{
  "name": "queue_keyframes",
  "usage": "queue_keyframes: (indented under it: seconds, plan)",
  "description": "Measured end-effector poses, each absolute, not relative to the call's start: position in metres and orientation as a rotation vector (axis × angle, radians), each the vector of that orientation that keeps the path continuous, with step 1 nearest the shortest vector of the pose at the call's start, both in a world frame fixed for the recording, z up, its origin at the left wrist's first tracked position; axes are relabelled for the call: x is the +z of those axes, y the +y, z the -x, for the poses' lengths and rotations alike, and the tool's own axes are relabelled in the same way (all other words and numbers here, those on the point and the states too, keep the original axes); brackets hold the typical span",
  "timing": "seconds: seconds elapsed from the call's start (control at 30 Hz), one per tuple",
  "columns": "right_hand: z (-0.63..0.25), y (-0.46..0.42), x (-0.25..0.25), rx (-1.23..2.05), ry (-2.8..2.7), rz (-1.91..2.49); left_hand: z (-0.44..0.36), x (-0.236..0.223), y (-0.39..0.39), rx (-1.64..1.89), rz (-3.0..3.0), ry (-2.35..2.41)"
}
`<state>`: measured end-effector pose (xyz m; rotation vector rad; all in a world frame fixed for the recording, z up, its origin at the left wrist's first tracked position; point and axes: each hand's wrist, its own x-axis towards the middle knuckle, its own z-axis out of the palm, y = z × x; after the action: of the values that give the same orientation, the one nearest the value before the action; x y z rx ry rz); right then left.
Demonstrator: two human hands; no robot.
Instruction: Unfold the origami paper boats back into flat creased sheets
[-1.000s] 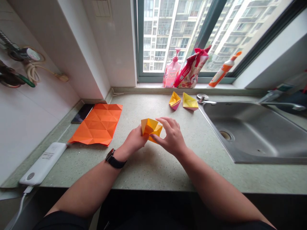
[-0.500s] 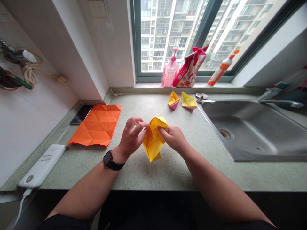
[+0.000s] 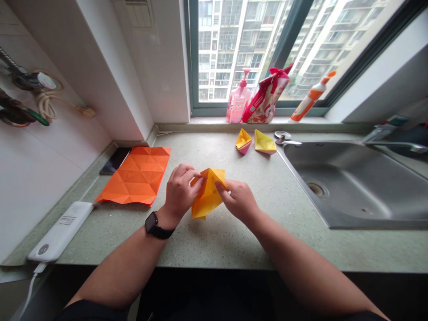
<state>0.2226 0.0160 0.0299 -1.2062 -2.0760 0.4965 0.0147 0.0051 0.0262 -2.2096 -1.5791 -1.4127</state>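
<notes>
Several things share the speckled grey-green stone worktop [image 3: 214,245]. Near its left edge lies a white power bank [image 3: 60,232], with a white cable running from it over the front edge. Toward the back left corner, a dark smartphone [image 3: 115,160] sits partly under a creased orange paper sheet [image 3: 133,176] patterned with triangular folds. Just right of that sheet is the left hand [image 3: 180,194], with a black smartwatch [image 3: 152,223] on its wrist. Its fingers [image 3: 187,171] lie together, curled over the left side of a folded yellow-orange paper shape [image 3: 207,194]. That shape is held above the middle of the worktop, between both hands. The right hand [image 3: 238,200] pinches its right side, with the fingers [image 3: 222,189] closed together on the paper. Beyond the hands, near the back edge, sit a small yellow-and-pink folded paper boat [image 3: 243,140] and, just beside it, a yellow folded paper boat [image 3: 265,141]. On the windowsill behind them stand a pink pump bottle [image 3: 238,104], a red-and-white ribboned bag [image 3: 265,96] and an orange-and-white tube [image 3: 310,97]. A stainless steel sink [image 3: 351,187] fills the worktop's right end.
</notes>
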Motion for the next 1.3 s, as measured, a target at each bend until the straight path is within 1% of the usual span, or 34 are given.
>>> queue_keyframes:
  seconds: [0.4, 0.83, 1.17, 1.3]
  plan:
    - [-0.2174, 0.0137, 0.0266, 0.626, -2.011, 1.242, -0.0131, 0.0269, 0.0061, -1.428, 2.295, -1.712]
    - [-0.2149, 0.0129, 0.0217, 0.596, -2.048, 1.229, -0.0152, 0.0305, 0.0023, -1.475, 2.305, -1.611]
    - [-0.2196, 0.0171, 0.0285, 0.739, -1.973, 1.211, -0.0141, 0.0292, 0.0045, -1.387, 2.316, -1.651]
    - [-0.2201, 0.0176, 0.0281, 0.750, -2.000, 1.216, -0.0126, 0.0264, 0.0056, -1.375, 2.289, -1.538]
